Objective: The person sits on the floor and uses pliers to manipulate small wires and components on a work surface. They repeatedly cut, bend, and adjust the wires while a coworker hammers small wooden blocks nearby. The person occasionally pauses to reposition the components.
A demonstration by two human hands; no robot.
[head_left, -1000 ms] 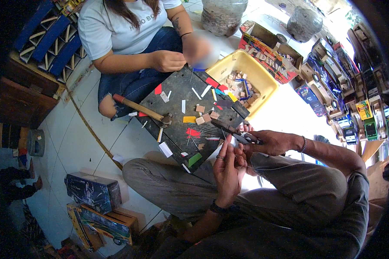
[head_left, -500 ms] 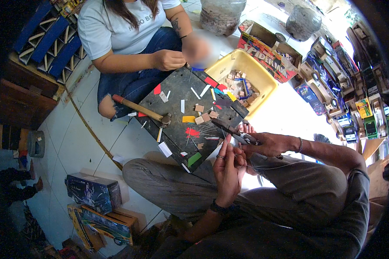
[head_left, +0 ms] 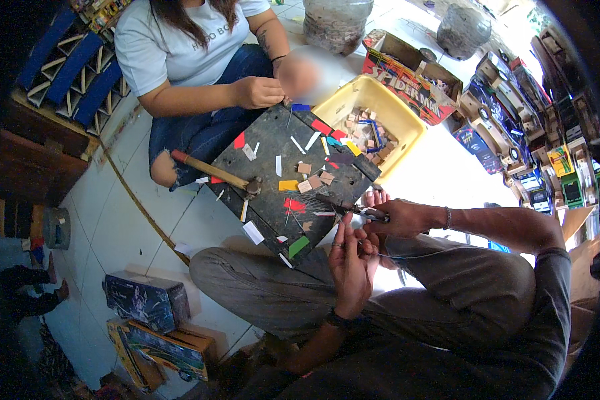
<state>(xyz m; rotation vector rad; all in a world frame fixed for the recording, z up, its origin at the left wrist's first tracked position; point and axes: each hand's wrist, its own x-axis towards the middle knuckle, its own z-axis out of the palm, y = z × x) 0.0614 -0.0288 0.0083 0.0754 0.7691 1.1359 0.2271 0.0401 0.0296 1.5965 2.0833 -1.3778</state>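
My right hand [head_left: 407, 219] is closed around the handles of dark-jawed pliers [head_left: 376, 215], whose jaws point left over the near right corner of a black board [head_left: 263, 212]. Just below the jaws, my left hand [head_left: 351, 265] pinches a thin wire [head_left: 417, 256]. The wire trails right across my raised knee; its end between the fingers is hard to make out. Close to the pliers lie thin metal pieces [head_left: 311, 201], small wooden blocks [head_left: 305, 169] and coloured scraps, such as a green one [head_left: 299, 246]. A hammer [head_left: 215, 171] rests across the board's left edge.
Opposite me sits a person in a white shirt, both hands [head_left: 260, 92] at the board's far edge. A yellow tub [head_left: 415, 133] of wooden blocks stands beyond the board, beside a red printed box [head_left: 407, 83]. Toy vehicles [head_left: 493, 137] line the right; boxed ones [head_left: 147, 299] lie lower left.
My right hand has shifted slightly left, and the pliers have tilted flatter. More of the wire now shows arcing right from my left hand. The view has moved a little.
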